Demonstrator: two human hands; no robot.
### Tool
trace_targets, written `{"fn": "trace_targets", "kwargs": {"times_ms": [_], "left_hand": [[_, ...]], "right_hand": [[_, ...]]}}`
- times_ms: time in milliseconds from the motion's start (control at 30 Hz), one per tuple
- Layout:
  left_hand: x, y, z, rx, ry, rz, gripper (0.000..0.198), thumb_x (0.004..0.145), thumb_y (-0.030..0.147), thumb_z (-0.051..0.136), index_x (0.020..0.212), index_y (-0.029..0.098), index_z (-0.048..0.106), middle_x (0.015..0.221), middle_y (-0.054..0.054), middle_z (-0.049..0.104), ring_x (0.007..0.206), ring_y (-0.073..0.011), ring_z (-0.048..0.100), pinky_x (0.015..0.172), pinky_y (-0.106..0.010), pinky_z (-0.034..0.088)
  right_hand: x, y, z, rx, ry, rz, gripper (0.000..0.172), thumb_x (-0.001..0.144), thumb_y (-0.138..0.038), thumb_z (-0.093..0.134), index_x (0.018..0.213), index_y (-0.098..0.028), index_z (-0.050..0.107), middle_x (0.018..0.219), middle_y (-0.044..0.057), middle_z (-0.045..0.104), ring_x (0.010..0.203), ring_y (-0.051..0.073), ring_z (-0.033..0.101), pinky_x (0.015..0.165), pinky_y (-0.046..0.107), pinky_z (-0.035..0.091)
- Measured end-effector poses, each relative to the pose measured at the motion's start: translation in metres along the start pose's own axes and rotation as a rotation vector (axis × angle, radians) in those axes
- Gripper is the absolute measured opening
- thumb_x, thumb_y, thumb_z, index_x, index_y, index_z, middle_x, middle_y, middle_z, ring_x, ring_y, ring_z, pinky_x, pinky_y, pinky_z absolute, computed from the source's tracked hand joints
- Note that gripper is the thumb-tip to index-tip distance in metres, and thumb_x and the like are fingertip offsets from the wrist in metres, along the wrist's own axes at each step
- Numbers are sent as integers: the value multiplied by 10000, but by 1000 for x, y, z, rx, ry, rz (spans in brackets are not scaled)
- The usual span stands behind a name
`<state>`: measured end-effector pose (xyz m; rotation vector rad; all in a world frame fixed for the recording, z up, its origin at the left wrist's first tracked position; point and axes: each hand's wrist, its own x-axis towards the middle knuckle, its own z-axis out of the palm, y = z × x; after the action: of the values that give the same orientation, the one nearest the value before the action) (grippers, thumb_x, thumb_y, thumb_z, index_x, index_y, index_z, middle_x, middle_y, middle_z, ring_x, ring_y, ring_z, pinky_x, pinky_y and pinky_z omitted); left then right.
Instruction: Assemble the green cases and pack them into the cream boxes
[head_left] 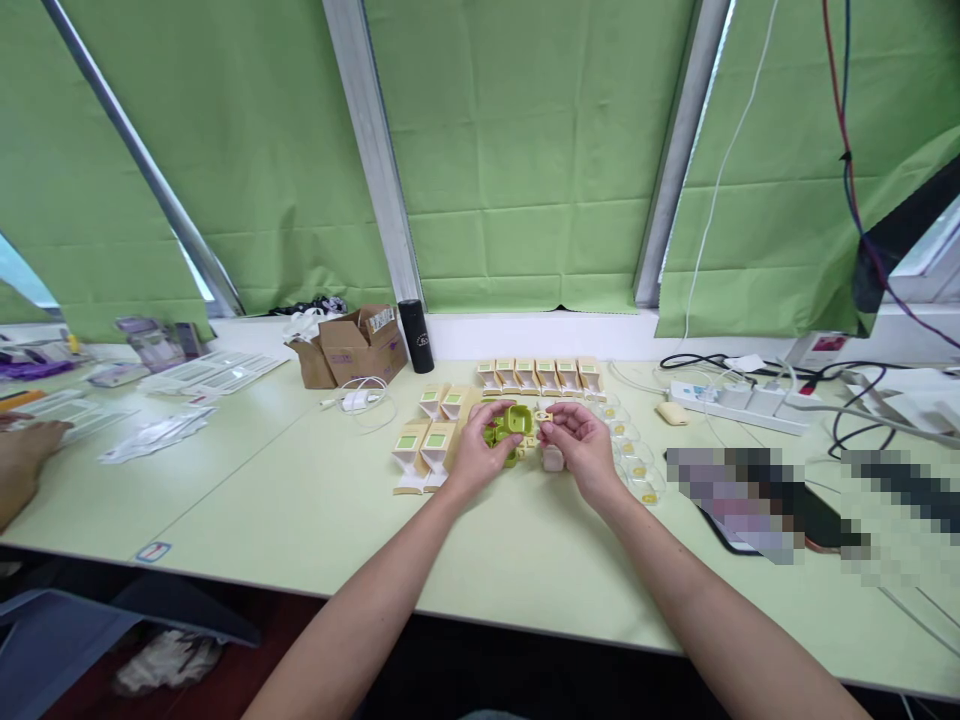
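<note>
My left hand (474,455) is closed round a small green plastic case (517,418), held just above the pale green table (315,510). My right hand (581,447) pinches a small yellowish piece (543,416) right beside that case. More green parts (495,438) lie under my left fingers. Small yellow-and-green boxes lie to the left of my hands (421,448) and stand in a row behind them (538,374). A white oblong piece (553,458) rests between my hands. Clear trays with yellow items (637,465) run along the right.
An open cardboard box (352,348) and a black cylinder (415,336) stand at the back left, with a white charger and cable (354,400) nearby. A power strip with cables (739,402) sits at the right. Another person's hand (22,455) rests at the far left near packets (154,435).
</note>
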<state>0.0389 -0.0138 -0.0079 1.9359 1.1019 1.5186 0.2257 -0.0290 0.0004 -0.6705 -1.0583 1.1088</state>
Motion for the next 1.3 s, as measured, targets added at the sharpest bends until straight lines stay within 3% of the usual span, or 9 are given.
{"fn": "trace_targets", "kwargs": {"times_ms": [100,300,600,867,1000,1300], "left_hand": [[-1,1,1,-11,0,21,476,808,177,814,1269,253,722,1268,-99,694,1194,-271,662,1015,-405,541],[-3,6,1,3,-10,37,487,801,136,811,1264,254,717,1273,-95,673,1218,-263,654,1057,-413,543],[-8,12,3,24,-37,80,493,797,117,809,1256,270,717,1239,-85,629,1235,-264,639,1126,-458,524],[-10,11,4,36,-71,131,458,815,140,807,1244,274,722,1250,-91,604,1236,-274,630,1119,-474,533],[-11,12,4,47,-81,149,443,823,163,818,1242,271,727,1251,-96,608,1241,-280,629,1121,-480,536],[-11,13,3,51,-88,151,436,805,147,823,1217,268,747,1247,-95,611,1225,-280,629,1104,-488,543]], "right_hand": [[0,2,0,-82,11,-76,331,702,-397,922,901,-226,720,754,2,704,658,169,674,645,320,583],[-6,0,-3,-409,-5,-308,103,858,-281,755,956,-250,757,853,29,748,807,205,693,793,359,567],[-9,0,-4,-708,-111,-569,159,947,-244,637,1007,-276,780,892,54,780,727,220,673,715,382,561],[-7,9,-10,-970,-123,-806,205,985,-169,586,1049,-236,769,957,97,728,871,240,669,738,368,528],[-8,8,-10,-1085,-78,-861,194,998,-183,584,1045,-226,767,924,81,677,798,211,610,676,338,466],[-8,5,-10,-1198,-126,-928,164,1008,-160,575,968,-211,725,811,62,665,770,219,566,681,358,392]]}}
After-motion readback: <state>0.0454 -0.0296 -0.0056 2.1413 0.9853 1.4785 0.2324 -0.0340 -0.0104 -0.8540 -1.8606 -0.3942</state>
